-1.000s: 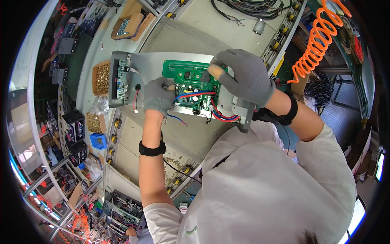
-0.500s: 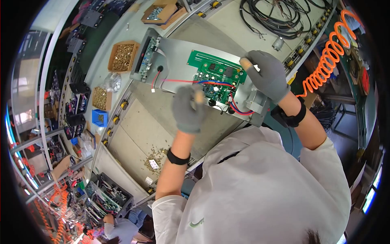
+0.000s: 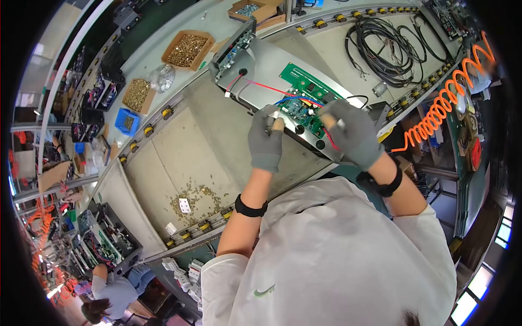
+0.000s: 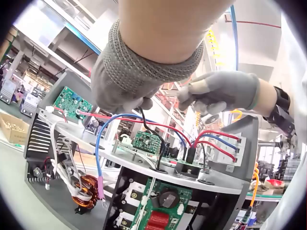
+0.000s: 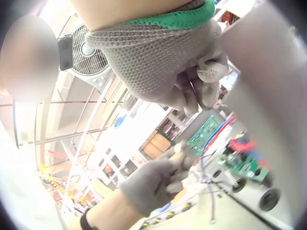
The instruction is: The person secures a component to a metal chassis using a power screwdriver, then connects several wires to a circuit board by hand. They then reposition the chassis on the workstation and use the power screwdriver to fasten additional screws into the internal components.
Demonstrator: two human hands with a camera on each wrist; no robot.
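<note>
In the head view a grey metal chassis (image 3: 261, 98) lies at a slant on the workbench, bearing a green circuit board (image 3: 296, 73). My gloved left hand (image 3: 265, 138) is over its near edge; in the left wrist view its fingertips pinch a black wire (image 4: 148, 125) rising from a grommet. A blue wire (image 4: 99, 148) and red wires (image 4: 211, 133) arch beside it. Gloved too, my right hand (image 3: 353, 133) is above the board's right end with curled fingers; I cannot tell whether they hold anything. Beneath the chassis, a copper coil (image 4: 86, 191) shows.
A cardboard box (image 3: 190, 33) of brass parts and a blue bin (image 3: 124, 132) stand beyond the roller rail. Coiled black cable (image 3: 375, 70) lies behind the chassis, and an orange spiral hose (image 3: 435, 117) hangs at right. Small brass bits (image 3: 204, 193) are scattered at left. Another person (image 3: 114, 293) sits lower left.
The head view has turned, so the chassis appears more slanted. My left hand left the board, then came back to the chassis's near edge. My right hand now sits lower, over the wires.
</note>
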